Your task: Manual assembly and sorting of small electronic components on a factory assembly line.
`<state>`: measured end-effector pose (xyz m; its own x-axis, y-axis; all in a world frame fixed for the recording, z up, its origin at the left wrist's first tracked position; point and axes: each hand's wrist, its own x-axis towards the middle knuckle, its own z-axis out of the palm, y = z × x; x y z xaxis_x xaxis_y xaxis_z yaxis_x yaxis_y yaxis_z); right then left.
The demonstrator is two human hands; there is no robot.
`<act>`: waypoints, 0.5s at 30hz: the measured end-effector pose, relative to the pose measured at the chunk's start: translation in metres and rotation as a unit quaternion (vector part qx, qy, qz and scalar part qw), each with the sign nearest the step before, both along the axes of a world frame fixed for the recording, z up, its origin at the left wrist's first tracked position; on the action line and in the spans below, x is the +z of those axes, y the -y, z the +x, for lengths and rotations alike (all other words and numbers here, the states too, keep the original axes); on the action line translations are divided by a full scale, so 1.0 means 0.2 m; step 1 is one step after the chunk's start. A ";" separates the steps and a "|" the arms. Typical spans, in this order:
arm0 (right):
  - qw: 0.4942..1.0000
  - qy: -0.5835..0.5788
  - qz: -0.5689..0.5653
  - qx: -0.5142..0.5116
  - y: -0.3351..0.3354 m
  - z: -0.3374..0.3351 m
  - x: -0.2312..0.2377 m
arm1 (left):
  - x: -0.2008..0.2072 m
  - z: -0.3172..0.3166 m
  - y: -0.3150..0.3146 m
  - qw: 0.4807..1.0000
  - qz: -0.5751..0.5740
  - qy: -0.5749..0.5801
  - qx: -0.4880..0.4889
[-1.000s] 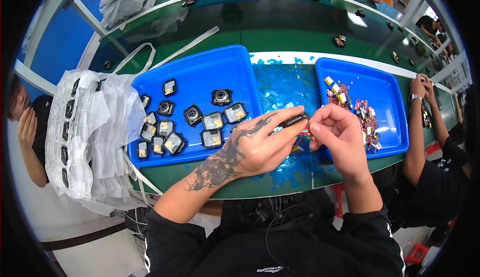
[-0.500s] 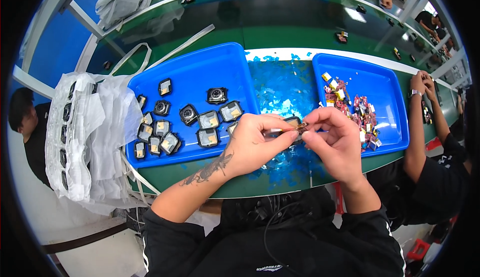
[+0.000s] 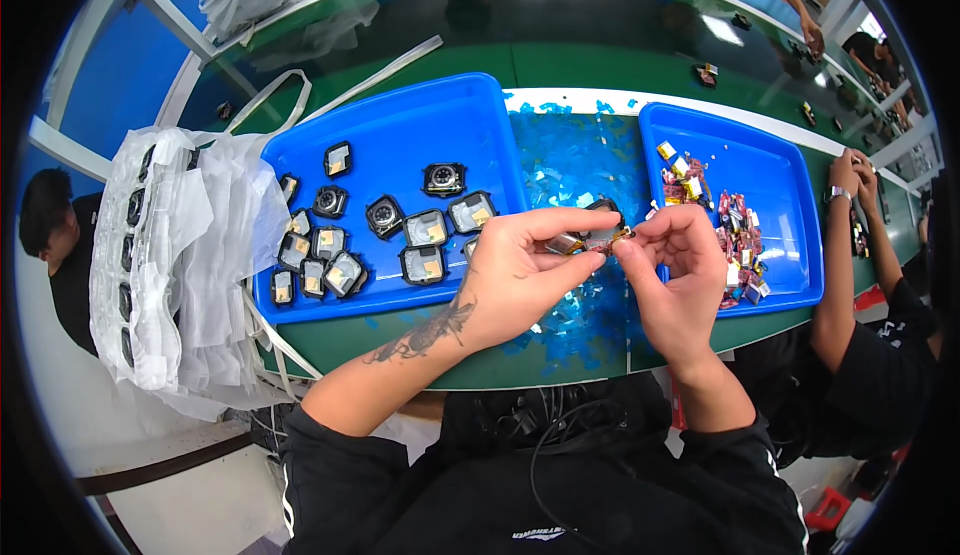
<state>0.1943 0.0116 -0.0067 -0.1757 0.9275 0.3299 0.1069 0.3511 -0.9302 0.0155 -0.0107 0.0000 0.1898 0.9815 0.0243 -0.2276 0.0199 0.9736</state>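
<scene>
My left hand [image 3: 512,273] and my right hand [image 3: 684,273] meet over the blue-flecked strip of bench between two trays. Between the left thumb and fingers is a small electronic module [image 3: 566,244], silvery with gold-coloured edges. My right thumb and forefinger pinch its small end at the left fingertips; the fingers partly hide the piece. Just behind the fingers lies a dark watch case [image 3: 603,206], mostly covered. In the left blue tray [image 3: 400,120] are several black watch cases [image 3: 424,227], some with dials up, others with open backs.
A right blue tray [image 3: 735,135] holds a heap of small red, yellow and white modules [image 3: 738,240]. Layered white foam packaging [image 3: 215,245] stands at the left. Beyond runs a green conveyor [image 3: 590,45] with scattered parts. A co-worker's arm [image 3: 835,265] is close on the right.
The module has been tilted so that its silvery face shows, and my left forefinger has straightened across the top. The whole scene shifts slightly as the head moves.
</scene>
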 end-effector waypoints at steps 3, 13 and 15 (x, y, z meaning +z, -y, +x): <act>1.000 0.002 0.017 -0.009 0.01 0.00 -0.03 | 0.00 0.03 0.02 0.999 0.026 -0.024 0.030; 0.992 0.122 0.009 0.029 -0.05 -0.08 0.03 | 0.01 -0.02 0.02 0.997 0.032 -0.023 0.060; 0.983 0.172 0.038 0.050 -0.19 -0.06 0.10 | 0.05 -0.09 -0.03 0.927 0.191 -0.283 0.152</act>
<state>0.1823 0.0493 0.0127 -0.3783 0.8746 0.3031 0.3723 0.4436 -0.8152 -0.0020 -0.0049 0.0103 -0.0051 0.9320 0.3624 0.3840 -0.3328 0.8613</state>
